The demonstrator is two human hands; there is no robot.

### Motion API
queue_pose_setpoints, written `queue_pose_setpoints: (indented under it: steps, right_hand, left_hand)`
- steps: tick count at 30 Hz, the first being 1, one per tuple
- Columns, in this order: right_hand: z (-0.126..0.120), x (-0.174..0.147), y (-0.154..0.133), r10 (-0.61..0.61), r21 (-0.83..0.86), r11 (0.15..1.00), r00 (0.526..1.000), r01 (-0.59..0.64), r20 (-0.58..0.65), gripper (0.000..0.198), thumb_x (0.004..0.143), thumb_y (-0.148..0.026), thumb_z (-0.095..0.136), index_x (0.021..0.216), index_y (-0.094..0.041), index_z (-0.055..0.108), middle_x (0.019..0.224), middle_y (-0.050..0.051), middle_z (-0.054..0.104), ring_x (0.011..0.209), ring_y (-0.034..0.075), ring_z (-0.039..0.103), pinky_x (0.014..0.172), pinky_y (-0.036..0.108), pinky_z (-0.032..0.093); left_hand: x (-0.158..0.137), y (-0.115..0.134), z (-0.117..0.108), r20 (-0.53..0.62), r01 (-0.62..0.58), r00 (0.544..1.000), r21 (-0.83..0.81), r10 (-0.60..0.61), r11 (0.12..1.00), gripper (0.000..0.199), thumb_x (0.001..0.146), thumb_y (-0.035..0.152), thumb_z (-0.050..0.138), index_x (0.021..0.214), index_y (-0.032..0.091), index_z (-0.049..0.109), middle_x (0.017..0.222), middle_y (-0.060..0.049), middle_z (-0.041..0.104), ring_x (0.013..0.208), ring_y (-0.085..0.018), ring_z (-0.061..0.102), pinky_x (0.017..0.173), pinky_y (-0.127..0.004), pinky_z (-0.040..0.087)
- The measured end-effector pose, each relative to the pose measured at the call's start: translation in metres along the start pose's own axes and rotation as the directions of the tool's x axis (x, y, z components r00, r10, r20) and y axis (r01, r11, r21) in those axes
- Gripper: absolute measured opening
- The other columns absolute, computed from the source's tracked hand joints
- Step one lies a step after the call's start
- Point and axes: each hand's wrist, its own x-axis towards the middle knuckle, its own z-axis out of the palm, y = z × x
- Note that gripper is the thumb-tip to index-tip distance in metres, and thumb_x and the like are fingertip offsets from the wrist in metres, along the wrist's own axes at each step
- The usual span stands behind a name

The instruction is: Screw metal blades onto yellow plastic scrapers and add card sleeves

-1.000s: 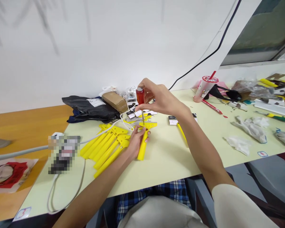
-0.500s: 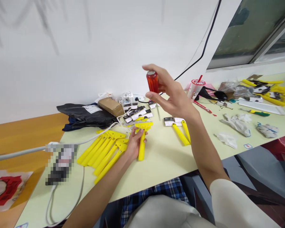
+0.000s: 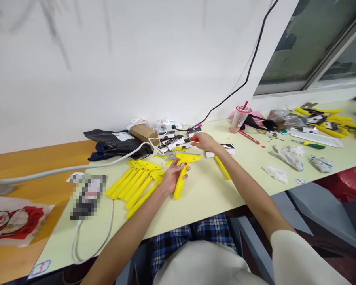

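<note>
A yellow scraper (image 3: 181,181) with a wide head is gripped in my left hand (image 3: 172,178), head up and handle slanting toward me. Farther back, my right hand (image 3: 207,142) closes round the red handle of a screwdriver (image 3: 195,139), low over the table near the printed cards; its shaft does not show clearly. Several yellow scrapers (image 3: 136,180) lie side by side to the left of my left hand. Under my right forearm, a yellow handle (image 3: 222,168) lies beside a black-and-white card (image 3: 229,149).
Behind my hands are printed cards (image 3: 174,141), a brown box (image 3: 142,132) and a black plastic bag (image 3: 115,144). A white cable (image 3: 68,168) crosses the left side. To the right stand a drink cup (image 3: 239,120), a red marker (image 3: 249,137), gloves (image 3: 287,157) and a scraper pile (image 3: 329,122).
My right hand has come down from in front of the wall toward the cards with the screwdriver. My left hand still grips the scraper. The view has shifted slightly.
</note>
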Motion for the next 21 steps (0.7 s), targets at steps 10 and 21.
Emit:
queue_pose_setpoints:
  steps: [10, 21]
  right_hand:
    - [0.027, 0.087, -0.031, -0.141, 0.123, 0.985, 0.981, 0.125, 0.136, 0.051, 0.089, -0.024, 0.086, 0.135, -0.012, 0.067, 0.131, 0.017, 0.075, 0.106, 0.025, 0.069, 0.085, 0.027, 0.045]
    - [-0.023, 0.040, -0.022, -0.274, 0.214, 0.937, 0.961, 0.275, -0.034, 0.025, 0.091, -0.027, 0.079, 0.113, -0.017, 0.070, 0.103, 0.007, 0.076, 0.087, 0.021, 0.062, 0.076, 0.028, 0.039]
  left_hand:
    - [0.000, 0.006, -0.002, -0.036, -0.026, 0.999, -0.018, 0.026, 0.999, 0.051, 0.071, 0.020, 0.096, 0.109, 0.024, 0.062, 0.105, -0.002, 0.065, 0.085, -0.015, 0.069, 0.053, -0.020, 0.045]
    - [0.004, 0.027, 0.008, -0.134, -0.192, 0.969, 0.108, 0.206, 0.975, 0.052, 0.073, 0.029, 0.098, 0.109, 0.025, 0.061, 0.109, -0.001, 0.070, 0.089, -0.016, 0.075, 0.062, -0.024, 0.055]
